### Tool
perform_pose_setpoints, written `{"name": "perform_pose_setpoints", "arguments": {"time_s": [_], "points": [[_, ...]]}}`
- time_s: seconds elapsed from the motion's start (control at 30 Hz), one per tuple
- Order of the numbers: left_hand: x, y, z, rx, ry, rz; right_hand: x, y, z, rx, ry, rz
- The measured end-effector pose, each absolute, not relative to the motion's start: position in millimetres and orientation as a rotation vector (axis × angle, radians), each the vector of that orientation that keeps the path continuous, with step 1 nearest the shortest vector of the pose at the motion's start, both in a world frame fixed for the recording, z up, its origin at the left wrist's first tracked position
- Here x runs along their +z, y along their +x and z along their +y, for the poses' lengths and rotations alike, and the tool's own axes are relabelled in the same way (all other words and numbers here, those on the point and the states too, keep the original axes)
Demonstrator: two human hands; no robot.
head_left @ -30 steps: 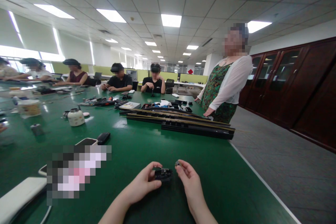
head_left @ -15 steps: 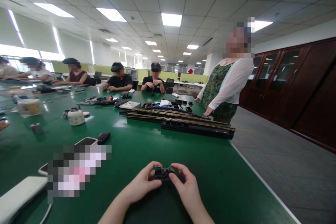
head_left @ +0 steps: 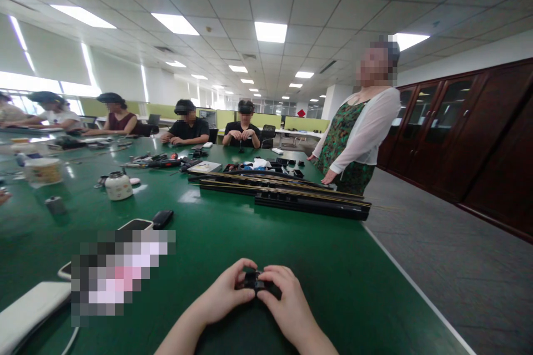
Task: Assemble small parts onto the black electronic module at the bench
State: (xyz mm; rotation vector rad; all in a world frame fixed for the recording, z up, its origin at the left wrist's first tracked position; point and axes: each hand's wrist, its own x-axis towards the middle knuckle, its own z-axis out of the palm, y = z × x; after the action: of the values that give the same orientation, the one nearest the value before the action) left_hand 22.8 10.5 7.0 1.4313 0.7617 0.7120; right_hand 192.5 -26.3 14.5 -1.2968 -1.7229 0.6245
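Note:
A small black part point(head_left: 251, 279), boxy and dark, is held just above the green table point(head_left: 200, 266) near its front edge. My left hand point(head_left: 230, 288) grips its left end between thumb and fingers. From the right, my right hand point(head_left: 283, 295) closes on the same part, its thumb at the front and its fingers curled over the top. My fingers cover much of it, so its exact kind does not show.
Long black rails point(head_left: 310, 206) with thin brass-coloured rods lie across the table ahead. To the left are a phone point(head_left: 135, 225), a white device point(head_left: 31, 310) with a cable, and a floral jar point(head_left: 119, 186). A person point(head_left: 353, 133) stands at the right; several others sit beyond.
My right hand has shifted left along the black part, its fingers now lying over the top. My left hand stays almost where it was. The view has moved slightly.

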Motion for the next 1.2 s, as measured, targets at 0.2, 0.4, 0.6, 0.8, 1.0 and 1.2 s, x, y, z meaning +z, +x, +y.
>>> {"name": "perform_pose_setpoints", "arguments": {"time_s": [0.2,0.4,0.6,0.8,1.0,1.2], "points": [[7.9,23.9,9.6,0.698,1.419,0.767,15.5,194.8,-26.7,0.583,-1.290,-1.746],[11.1,24.1,8.8,0.689,1.401,0.768,17.5,194.7,-27.9,0.578,-1.316,-1.763],[9.4,23.0,9.6,0.693,1.415,0.746,19.8,194.1,-28.8,0.588,-1.318,-1.778],[5.7,22.6,10.3,0.709,1.447,0.776,20.6,194.6,-29.8,0.551,-1.334,-1.827],[2.8,23.1,11.7,0.718,1.460,0.765,14.6,193.5,-26.8,0.618,-1.368,-1.796],[0.3,22.2,12.0,0.727,1.405,0.748,12.9,194.1,-25.1,0.700,-1.355,-1.750]]}}
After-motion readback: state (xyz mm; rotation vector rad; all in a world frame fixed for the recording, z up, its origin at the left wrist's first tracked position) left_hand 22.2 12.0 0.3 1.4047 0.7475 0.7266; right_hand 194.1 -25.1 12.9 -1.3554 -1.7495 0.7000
